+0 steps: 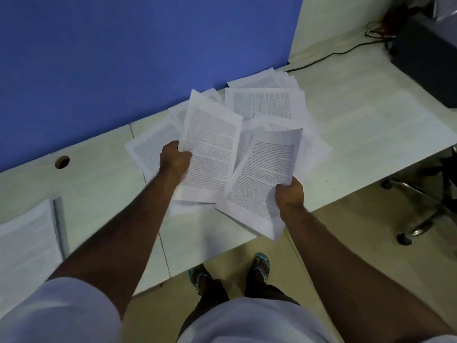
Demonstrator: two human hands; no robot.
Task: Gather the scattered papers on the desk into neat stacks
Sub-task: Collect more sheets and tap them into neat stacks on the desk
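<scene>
left hand (174,160) grips thin printed white paper sheets (210,154) | right hand (289,191) pinches near-right sheaf (262,179) | light, floppy (slippery) — I'd hold edges

I count two hands, the left hand (175,159) and the right hand (289,193), each with one bunch of printed sheets; one loose heap of papers (264,102); one separate stack (24,241); one table (358,115).
</scene>
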